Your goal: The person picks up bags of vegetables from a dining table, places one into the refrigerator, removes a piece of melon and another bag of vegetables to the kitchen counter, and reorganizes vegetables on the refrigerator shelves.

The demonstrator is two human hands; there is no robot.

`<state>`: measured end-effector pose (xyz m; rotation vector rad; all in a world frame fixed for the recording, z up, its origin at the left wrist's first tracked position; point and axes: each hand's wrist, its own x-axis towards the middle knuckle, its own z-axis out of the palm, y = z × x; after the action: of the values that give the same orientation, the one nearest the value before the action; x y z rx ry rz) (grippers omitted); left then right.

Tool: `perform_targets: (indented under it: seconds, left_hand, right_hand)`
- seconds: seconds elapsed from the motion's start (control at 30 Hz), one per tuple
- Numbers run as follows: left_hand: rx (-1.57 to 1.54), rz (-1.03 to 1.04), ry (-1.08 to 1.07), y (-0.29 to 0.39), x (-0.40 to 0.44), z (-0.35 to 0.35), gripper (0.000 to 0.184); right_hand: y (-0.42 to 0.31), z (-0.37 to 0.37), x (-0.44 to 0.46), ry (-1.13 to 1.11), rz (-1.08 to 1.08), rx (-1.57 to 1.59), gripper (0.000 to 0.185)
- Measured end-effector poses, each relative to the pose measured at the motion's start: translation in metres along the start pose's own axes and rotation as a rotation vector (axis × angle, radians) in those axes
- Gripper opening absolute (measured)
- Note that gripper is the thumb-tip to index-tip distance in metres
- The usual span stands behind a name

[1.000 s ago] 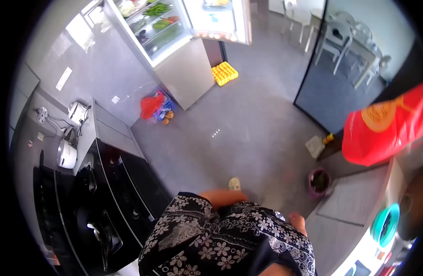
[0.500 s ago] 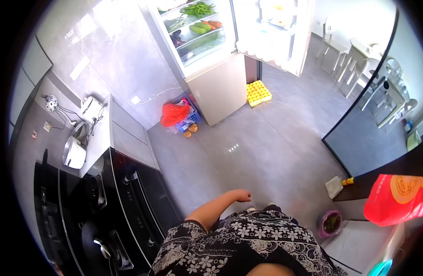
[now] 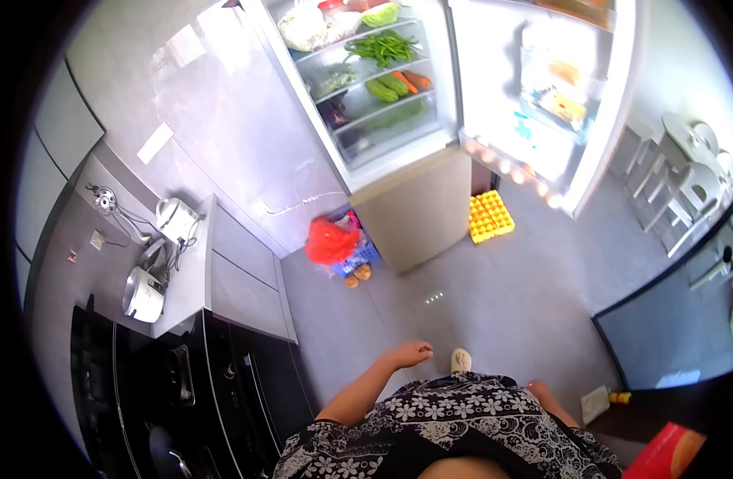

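My left hand (image 3: 410,354) hangs in front of my body with its fingers curled in and nothing visible in it. Of my right arm only the part beside the patterned shirt shows; my right hand (image 3: 537,387) is small at the shirt's edge, its fingers not made out. Ahead stands a fridge (image 3: 414,211) with its upper door (image 3: 494,96) wide open. On its shelves lie green beans (image 3: 385,49), cucumbers (image 3: 386,88), carrots (image 3: 416,80) and bagged food (image 3: 302,28). Eggs (image 3: 506,166) line a door rack. Neither hand touches the fridge.
Yellow egg trays (image 3: 491,216) stand on the floor beside the fridge. Left of it sits a blue basket (image 3: 360,254) with a red bag (image 3: 331,241). A black stove (image 3: 175,399) and a white cooker (image 3: 144,294) line the left. A glass door (image 3: 669,311) stands right.
The fridge appears larger and nearer, and more of its shelves show. The view has shifted, with the red bag at the right sliding toward the bottom edge. My left forearm has come forward into view.
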<state>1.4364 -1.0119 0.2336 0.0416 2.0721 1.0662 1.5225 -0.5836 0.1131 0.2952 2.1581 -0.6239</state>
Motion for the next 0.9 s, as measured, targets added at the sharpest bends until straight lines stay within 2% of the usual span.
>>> perform_targets:
  seconds: [0.03, 0.1, 0.13, 0.17, 0.23, 0.33, 0.4, 0.5, 0.57, 0.63, 0.7, 0.77, 0.83, 0.9]
  left_hand:
    - [-0.013, -0.003, 0.018, -0.008, 0.011, -0.015, 0.041]
    - [-0.032, 0.037, 0.093, -0.027, 0.03, -0.04, 0.04]
    - [0.022, 0.015, 0.073, 0.024, 0.032, -0.054, 0.04]
    - [-0.061, 0.024, 0.142, 0.017, 0.036, -0.055, 0.04]
    - [-0.169, 0.029, 0.227, 0.015, 0.038, -0.064, 0.04]
    - [-0.371, -0.027, 0.236, 0.018, 0.031, -0.087, 0.041]
    - [-0.22, -0.143, 0.174, 0.022, 0.039, -0.12, 0.042]
    - [-0.193, -0.221, 0.186, -0.019, 0.058, -0.146, 0.042]
    - [-0.234, -0.188, 0.226, -0.036, 0.062, -0.177, 0.044]
    - [-0.268, -0.289, 0.281, -0.04, 0.069, -0.19, 0.045]
    - [-0.28, -0.285, 0.296, -0.069, 0.084, -0.195, 0.046]
    - [-0.081, -0.242, 0.284, -0.092, 0.09, -0.206, 0.042]
    - [-0.066, -0.22, 0.311, -0.116, 0.087, -0.215, 0.037]
    - [-0.035, -0.181, 0.351, -0.125, 0.081, -0.223, 0.033]
  right_hand:
    - [-0.017, -0.013, 0.028, 0.084, 0.002, 0.025, 0.018]
    - [-0.057, -0.032, 0.098, 0.193, -0.127, -0.023, 0.024]
    - [-0.068, -0.076, 0.086, 0.202, -0.226, -0.081, 0.026]
    - [-0.119, -0.115, 0.081, 0.208, -0.332, -0.233, 0.028]
    - [-0.189, -0.155, 0.1, 0.175, -0.412, -0.239, 0.028]
    - [-0.3, -0.195, 0.112, 0.245, -0.679, -0.184, 0.028]
    - [-0.366, -0.224, 0.128, 0.257, -0.795, -0.027, 0.027]
    - [-0.474, -0.247, 0.126, 0.176, -0.903, 0.148, 0.025]
    - [-0.544, -0.264, 0.105, -0.038, -0.877, 0.469, 0.024]
    - [-0.594, -0.301, 0.088, -0.163, -0.944, 0.631, 0.03]
    - [-0.648, -0.331, 0.071, -0.226, -0.963, 0.775, 0.031]
    - [-0.699, -0.354, 0.065, -0.3, -1.013, 0.94, 0.036]
    - [-0.744, -0.374, 0.067, -0.35, -1.119, 1.095, 0.038]
    - [-0.786, -0.394, 0.065, -0.246, -1.147, 1.175, 0.042]
